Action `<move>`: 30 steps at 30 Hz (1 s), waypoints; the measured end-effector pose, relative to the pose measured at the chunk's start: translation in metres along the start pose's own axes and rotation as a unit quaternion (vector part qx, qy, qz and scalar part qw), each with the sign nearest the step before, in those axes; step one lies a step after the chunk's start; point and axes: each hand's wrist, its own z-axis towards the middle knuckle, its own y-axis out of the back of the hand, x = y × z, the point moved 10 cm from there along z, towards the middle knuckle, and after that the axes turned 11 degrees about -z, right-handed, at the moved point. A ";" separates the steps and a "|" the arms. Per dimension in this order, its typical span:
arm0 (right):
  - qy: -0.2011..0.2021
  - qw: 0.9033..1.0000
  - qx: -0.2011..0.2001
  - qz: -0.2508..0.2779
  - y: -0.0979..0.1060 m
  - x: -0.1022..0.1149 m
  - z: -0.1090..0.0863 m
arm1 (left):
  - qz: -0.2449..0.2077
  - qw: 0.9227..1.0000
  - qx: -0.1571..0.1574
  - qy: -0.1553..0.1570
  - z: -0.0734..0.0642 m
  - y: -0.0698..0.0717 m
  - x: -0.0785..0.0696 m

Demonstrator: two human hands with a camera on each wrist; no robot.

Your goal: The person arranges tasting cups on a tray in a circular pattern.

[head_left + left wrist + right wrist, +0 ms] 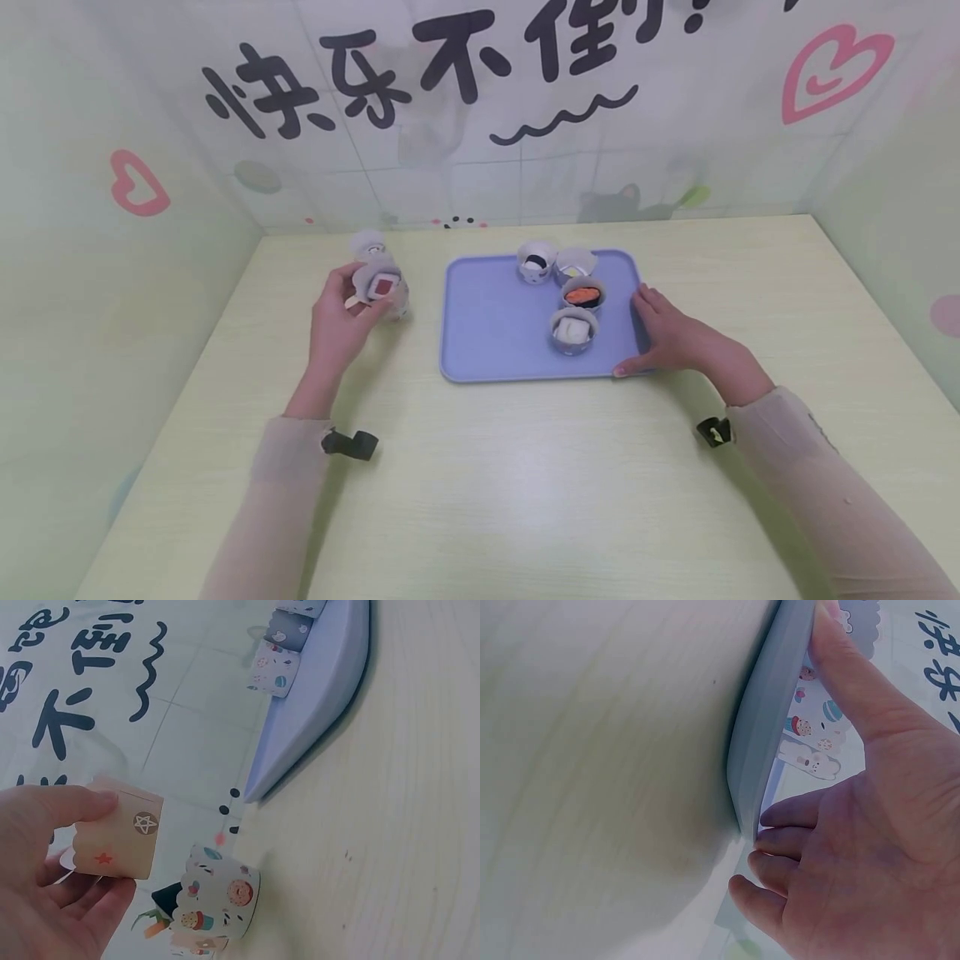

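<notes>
My left hand [337, 317] grips a small beige paper cup [124, 844] with star prints, thumb on one side and fingers on the other. In the head view a white block with a dark red square [384, 286] sits in its mouth. Close by on the table stands a white paper cup [234, 892] with donut and cupcake prints. My right hand [671, 333] touches the right end of the blue tray [495, 325], its thumb at the front rim and its fingers along the side. The fingers look loosely bent against the rim.
Several paper cups stand on the tray's right half, one holding an orange-topped sushi piece [583, 296] and another a white piece [573, 331]. A further cup [367, 243] stands at the back left. A printed wall [465, 183] borders the table's back edge.
</notes>
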 end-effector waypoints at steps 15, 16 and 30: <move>0.001 1.000 -0.001 -0.001 0.000 0.000 0.000 | 0.005 0.996 0.091 -0.014 -0.004 -0.053 0.002; 0.000 1.000 -0.001 -0.001 0.000 0.000 0.000 | -0.004 0.995 0.098 -0.013 -0.005 -0.056 0.003; -0.003 1.000 0.003 -0.001 -0.002 -0.001 0.002 | -0.005 0.989 0.149 -0.005 -0.012 -0.086 -0.003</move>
